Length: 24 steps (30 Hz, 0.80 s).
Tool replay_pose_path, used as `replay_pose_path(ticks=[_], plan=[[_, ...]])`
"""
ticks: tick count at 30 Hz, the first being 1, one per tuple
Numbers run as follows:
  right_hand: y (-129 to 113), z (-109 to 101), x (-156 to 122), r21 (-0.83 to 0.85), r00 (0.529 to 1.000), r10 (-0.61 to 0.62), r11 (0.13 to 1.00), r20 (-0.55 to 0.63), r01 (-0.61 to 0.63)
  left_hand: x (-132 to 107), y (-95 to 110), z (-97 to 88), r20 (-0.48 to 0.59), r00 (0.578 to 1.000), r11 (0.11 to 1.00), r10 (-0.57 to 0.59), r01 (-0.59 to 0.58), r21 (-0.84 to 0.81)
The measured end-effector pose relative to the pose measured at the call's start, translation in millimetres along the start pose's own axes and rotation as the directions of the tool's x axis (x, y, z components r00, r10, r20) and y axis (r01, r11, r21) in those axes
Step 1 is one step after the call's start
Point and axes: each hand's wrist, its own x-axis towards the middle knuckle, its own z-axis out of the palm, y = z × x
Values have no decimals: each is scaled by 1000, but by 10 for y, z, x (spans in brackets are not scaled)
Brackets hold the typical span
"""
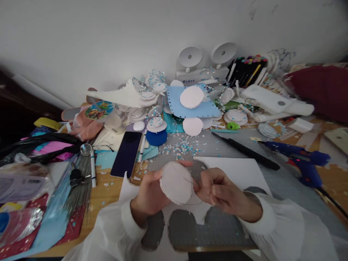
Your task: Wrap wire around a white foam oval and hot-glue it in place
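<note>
In the head view, your left hand holds the disc close beside your right hand, which pinches a thin wire over it, while the phone lies beyond your left hand.

Left hand part-hidden behind white disc; maroon cloth cut by right edge

Single head-worn view, faces forward and down across table toward wall, close range
</note>
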Motion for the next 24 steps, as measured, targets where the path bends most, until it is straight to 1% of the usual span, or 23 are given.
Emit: replay_pose_path(ticks=[3, 5, 8, 12, 16, 20, 22, 24], plan=[[-11, 2, 9, 23, 999, 7, 1000, -49, -6, -2, -3, -7, 3, 1000, 1000, -4, 4, 19], [12, -14, 19, -4, 998, -9, 1000, -70, 9, -4, -6, -12, 27, 999, 999, -29, 28, 25], [67, -53, 37, -63, 998, -46, 997, -45, 43, -4, -10, -11, 58, 996, 998, -68, 67, 16], [94, -71, 52, -125, 997, -73, 990, -39, 68, -6, -4, 14, 47, 995, 996, -89, 88, 18], [79, -57, 55, -139, 993, -30, 990, -115, 14, -16, 10, 40, 72, 991, 994, -109, 108, 10], [106, -72, 68, -218, 979, -50, 976, -195, 7, -27, 1, 27, 31, 998, 998, -61, 60, 21], [113, -74, 83, -256, 965, -95, 966, -243, 30, -31, -11, 11, -3, 1000, 998, -30, 31, 49], [93, -59, 98, -277, 939, -150, 959, -308, 62, -27, -25, -2, -29, 1000, 997, 11, -9, 81]])
